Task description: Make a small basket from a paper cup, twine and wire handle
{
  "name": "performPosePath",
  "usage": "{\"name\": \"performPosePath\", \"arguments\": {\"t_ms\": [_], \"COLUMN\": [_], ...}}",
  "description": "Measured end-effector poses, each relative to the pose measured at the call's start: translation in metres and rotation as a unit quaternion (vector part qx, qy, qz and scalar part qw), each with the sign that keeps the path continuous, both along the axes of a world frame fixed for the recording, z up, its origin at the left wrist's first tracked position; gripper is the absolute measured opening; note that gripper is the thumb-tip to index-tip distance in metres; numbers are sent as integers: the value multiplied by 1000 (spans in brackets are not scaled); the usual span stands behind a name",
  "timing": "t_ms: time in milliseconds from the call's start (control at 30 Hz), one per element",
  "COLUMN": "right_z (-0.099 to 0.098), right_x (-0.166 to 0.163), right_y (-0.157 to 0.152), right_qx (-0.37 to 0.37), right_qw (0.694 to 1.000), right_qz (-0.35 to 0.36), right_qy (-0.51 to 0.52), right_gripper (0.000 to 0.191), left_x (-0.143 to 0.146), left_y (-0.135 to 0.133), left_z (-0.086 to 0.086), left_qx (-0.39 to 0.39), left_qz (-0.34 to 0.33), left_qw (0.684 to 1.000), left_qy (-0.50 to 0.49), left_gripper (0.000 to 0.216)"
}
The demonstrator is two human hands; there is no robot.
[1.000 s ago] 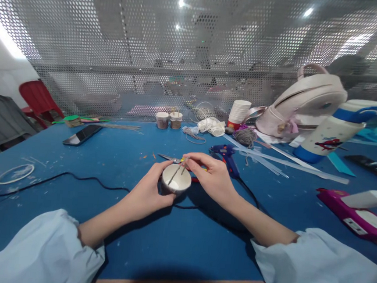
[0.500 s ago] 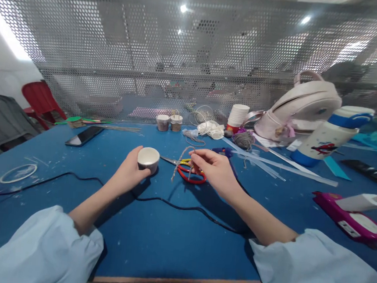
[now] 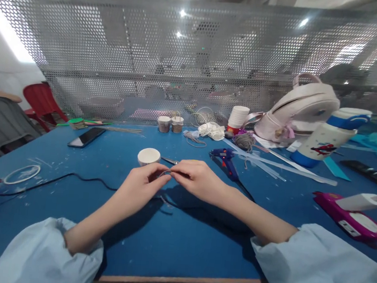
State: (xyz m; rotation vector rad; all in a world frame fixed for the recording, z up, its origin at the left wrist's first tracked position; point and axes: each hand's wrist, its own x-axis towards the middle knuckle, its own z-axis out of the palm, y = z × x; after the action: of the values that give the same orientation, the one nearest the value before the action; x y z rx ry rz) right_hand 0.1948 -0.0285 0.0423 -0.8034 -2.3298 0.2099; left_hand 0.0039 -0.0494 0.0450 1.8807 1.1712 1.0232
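Both hands meet over the middle of the blue surface (image 3: 173, 241), and between them is a short piece of thin grey-brown string (image 3: 166, 173), mostly hidden by the fingers, so only a small curved bit shows where the fingertips come together. The left hand (image 3: 143, 182) has its grip closed to a fine pinch, thumb and forefinger on one end of the string. The right hand (image 3: 198, 180) is pinched the same way on the other side, with its remaining fingers curled loosely. Just behind the left hand a small white cup (image 3: 149, 156) stands on the surface, apart from the fingers. The blade tip of a pair of scissors (image 3: 169, 160) pokes out beside the cup, and the handles are hidden behind the right hand. A blue glue gun (image 3: 224, 157) lies near the right hand, and a black cord (image 3: 73, 176) trails across the surface under the left forearm. The string looks nearly weightless, limp and a little rough, so it should not slip, but it will sag or twist wherever it is not held. It likely handles best pinched close to each end with the fingertips and kept lightly taut between the two hands, since a wider or looser hold would let it flop. It probably frays rather than breaks.
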Motion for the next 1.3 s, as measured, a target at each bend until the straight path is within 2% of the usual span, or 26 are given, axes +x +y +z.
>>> {"name": "performPosePath", "arguments": {"t_ms": [67,200,333,433,633,800,867,933,967,1000,1033,1067,1133,1300], "right_z": [4,-4,-27,-37,-37,-27,-19,-9,-3,2,7,11,16,15], "right_x": [0,17,34,39,45,59,61,54,47,37,24,10,-22,-90], "right_y": [5,22,35,40,55,44,31,15,6,-1,-9,-15,-25,-34], "right_qx": [-14,-41,-69,-80,-135,-194,-220,-265,-339,-404,-456,-494,-557,-611], "right_qw": [999,974,952,940,924,922,927,931,913,882,855,834,800,781], "right_qz": [-22,-169,-192,-207,-255,-305,-295,-251,-189,-122,-67,-33,-31,22], "right_qy": [-23,-142,-228,-260,-250,-138,-71,14,127,207,237,244,221,130], "right_gripper": [20,27,17,21,21,29,38,53,64,71,72,70,64,55], "left_x": [0,-9,-23,-36,-62,-82,-88,-93,-95,-96,-98,-99,-103,-114], "left_y": [2,9,9,7,-9,-32,-41,-50,-54,-59,-64,-69,-78,-97], "left_z": [-1,2,4,3,-6,-20,-26,-30,-31,-33,-35,-37,-41,-49], "left_qx": [-33,-103,-107,-119,-126,-135,-140,-150,-156,-162,-167,-170,-168,-152], "left_qz": [17,68,106,135,225,242,249,249,245,241,237,234,227,237], "left_qw": [999,984,958,927,850,820,807,792,787,785,784,786,795,819], "left_qy": [-28,-125,-244,-329,-458,-501,-517,-537,-544,-548,-548,-546,-538,-500], "left_gripper": [18,20,29,31,34,22,16,14,13,13,13,14,16,34]}}
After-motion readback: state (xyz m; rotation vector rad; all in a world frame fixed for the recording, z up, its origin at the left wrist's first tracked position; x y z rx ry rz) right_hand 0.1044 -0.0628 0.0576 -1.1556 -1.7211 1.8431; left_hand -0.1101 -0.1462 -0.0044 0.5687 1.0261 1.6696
